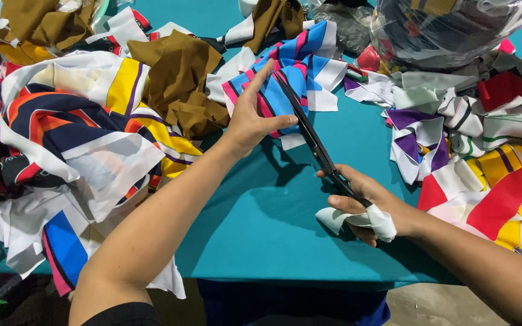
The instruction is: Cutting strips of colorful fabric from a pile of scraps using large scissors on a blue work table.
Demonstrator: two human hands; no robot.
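Note:
My left hand (252, 115) holds up a blue, pink and white striped piece of fabric (297, 63) above the teal table (261, 211), thumb in front and fingers behind it. My right hand (367, 205) grips black scissors (312, 136); the long blades run up and to the left, reaching into the striped fabric beside my left thumb. A white strip of cloth (364, 218) is wrapped round the handle and my right fingers.
A big heap of coloured fabric scraps (74, 133) lies at the left, with brown pieces (182, 81) behind. More scraps in purple, red and yellow (484, 151) pile at the right. A clear plastic bag of cloth (448, 27) stands at the back right.

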